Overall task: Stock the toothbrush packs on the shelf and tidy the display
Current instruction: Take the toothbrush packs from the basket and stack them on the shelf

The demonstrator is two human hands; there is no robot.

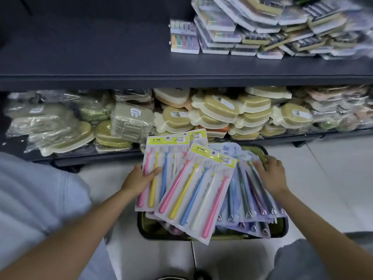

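Note:
A dark crate (141,223) on the floor holds several toothbrush packs. On top lie bright packs with yellow headers (193,190), fanned out and overlapping. My left hand (139,176) grips the left edge of the rear bright pack (159,170), thumb across its front. To the right lie purple packs of dark toothbrushes (252,195). My right hand (270,172) rests on their upper ends, fingers spread and bent; whether it grips one is unclear.
The upper dark shelf (101,57) is bare on its left and carries piled toothbrush boxes (252,31) at the right. The lower shelf is packed with wrapped soap dishes and cases (212,114). White tiled floor (333,178) surrounds the crate.

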